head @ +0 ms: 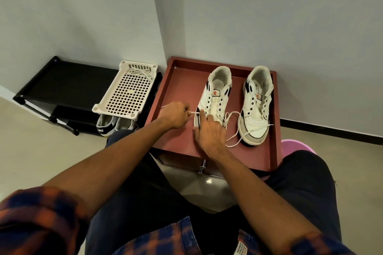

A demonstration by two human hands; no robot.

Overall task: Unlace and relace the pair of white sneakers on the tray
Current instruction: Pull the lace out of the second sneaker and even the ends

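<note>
The left hand (174, 115) is pinching the lace (194, 112) in its grip, pulling sideways, while the right hand (209, 132) is pressing flat-fingered on the sneaker (217, 93) to steady it.

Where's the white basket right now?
Head view, left side: the white basket sits on top of the black rack, just left of the red tray.

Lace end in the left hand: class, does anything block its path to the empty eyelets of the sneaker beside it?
Nothing visible does. The left hand pinches the lace end just beside the sneaker; the right hand covers only its toe, leaving the empty eyelets bare.
</note>
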